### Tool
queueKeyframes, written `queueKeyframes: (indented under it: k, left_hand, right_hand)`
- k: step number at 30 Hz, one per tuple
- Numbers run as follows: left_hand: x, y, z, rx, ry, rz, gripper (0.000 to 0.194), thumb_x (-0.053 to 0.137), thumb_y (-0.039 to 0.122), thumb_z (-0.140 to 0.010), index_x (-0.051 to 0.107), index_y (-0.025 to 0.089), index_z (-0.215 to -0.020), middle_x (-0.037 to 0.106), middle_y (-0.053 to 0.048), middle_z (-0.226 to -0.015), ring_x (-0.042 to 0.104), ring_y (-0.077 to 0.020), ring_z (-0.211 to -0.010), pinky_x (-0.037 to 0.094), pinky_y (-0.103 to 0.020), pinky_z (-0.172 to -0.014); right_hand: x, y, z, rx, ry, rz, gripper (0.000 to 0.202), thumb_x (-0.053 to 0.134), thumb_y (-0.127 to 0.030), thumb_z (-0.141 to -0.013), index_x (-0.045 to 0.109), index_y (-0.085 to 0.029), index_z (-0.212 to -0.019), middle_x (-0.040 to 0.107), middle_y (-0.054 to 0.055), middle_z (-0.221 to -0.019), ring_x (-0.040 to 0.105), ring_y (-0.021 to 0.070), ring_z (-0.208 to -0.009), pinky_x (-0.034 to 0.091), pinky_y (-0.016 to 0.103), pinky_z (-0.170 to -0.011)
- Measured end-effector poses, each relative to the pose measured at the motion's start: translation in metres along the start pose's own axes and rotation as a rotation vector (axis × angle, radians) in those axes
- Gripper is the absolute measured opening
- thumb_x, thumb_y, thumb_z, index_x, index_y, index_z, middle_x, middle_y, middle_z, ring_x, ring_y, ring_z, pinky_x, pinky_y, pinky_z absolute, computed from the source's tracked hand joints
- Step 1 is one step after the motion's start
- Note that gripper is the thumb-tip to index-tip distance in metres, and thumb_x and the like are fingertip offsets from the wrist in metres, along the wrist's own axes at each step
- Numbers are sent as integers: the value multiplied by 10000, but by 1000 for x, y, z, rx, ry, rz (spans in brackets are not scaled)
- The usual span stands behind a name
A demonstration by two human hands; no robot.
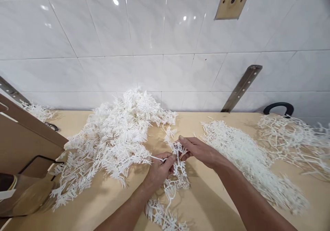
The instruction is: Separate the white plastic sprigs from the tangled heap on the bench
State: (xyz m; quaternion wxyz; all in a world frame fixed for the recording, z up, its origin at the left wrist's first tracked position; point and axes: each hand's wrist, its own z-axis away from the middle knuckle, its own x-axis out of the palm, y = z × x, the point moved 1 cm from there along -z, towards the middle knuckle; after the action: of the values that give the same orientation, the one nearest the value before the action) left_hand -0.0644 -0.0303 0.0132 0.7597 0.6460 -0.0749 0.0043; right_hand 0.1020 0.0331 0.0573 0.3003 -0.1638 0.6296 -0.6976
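Between my hands is a white plastic artificial branch [178, 165] with thin, needle-like sprigs. My left hand [161, 170] is closed on its stem, thumb pressed over the fingers, and a thin white stem pokes out at its left. My right hand [197, 150] pinches a sprig of the same branch from the other side, thumb uppermost. More of the white branch [165, 215] trails on the table below my hands. Left of them lies a large heap of white branches [121, 131]. On the right is a long pile of loose white sprigs [247, 162].
Bare white stems [296, 138] lie tangled at the far right, near a black curved handle [278, 105]. A brown cardboard box [28, 145] and a clear container [31, 196] stand at the left. Behind the wooden table [206, 203] rises a tiled wall [144, 24] with metal brackets [242, 88].
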Motion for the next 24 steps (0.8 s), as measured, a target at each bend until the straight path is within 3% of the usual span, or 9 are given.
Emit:
queueKeyframes:
  k: [2,6,11,16,18,21,24]
  left_hand:
    - [-1,-3,-2,-13,25,-32,427,650,557,-798,606,147,-685,458,40,-507,379,-70,-433,300,-205,-425]
    - [-2,-4,-3,-4,32,-72,406,651,543,-798,633,149,-700,507,27,-508,409,-79,-417,311,-215,-418]
    - [-5,-2,-4,26,-10,98,380,707,507,-778,636,144,-688,506,34,-538,416,-69,-430,327,-210,-442]
    - [-9,-10,-11,-87,33,431,431,667,543,-795,708,133,-920,604,-11,-646,547,-123,-529,437,-234,-514]
    - [-10,-13,-13,-98,55,497,466,621,565,-823,716,122,-930,644,-41,-717,576,-133,-571,474,-248,-558]
    - [-8,-14,-13,-96,71,496,482,593,572,-845,721,116,-939,671,-68,-780,601,-149,-625,502,-265,-612]
    - [-6,-13,-11,-114,80,424,508,581,586,-851,726,126,-1012,677,-75,-801,619,-165,-683,510,-280,-658]
  right_hand:
    - [3,-1,4,-21,66,63,479,549,-621,-887,669,-166,-800,673,47,-780,668,176,-724,558,311,-700]
    - [2,8,7,9,341,171,348,666,-531,-830,682,-188,-888,630,-3,-648,626,145,-534,518,264,-523]
    - [-3,17,17,60,509,202,267,644,-459,-843,670,-194,-862,614,-21,-572,597,132,-452,486,246,-474]
    - [-2,18,26,99,563,240,236,633,-428,-838,664,-194,-844,619,-12,-590,629,149,-504,514,247,-484]
    - [-2,20,27,104,571,251,244,616,-435,-849,657,-194,-858,617,-11,-607,629,151,-506,534,263,-502]
    - [-3,24,25,68,602,311,255,581,-436,-873,649,-195,-921,655,21,-715,664,178,-598,563,297,-545]
    - [1,21,25,-41,718,523,268,569,-394,-884,636,-177,-1027,690,103,-977,687,236,-829,583,358,-656]
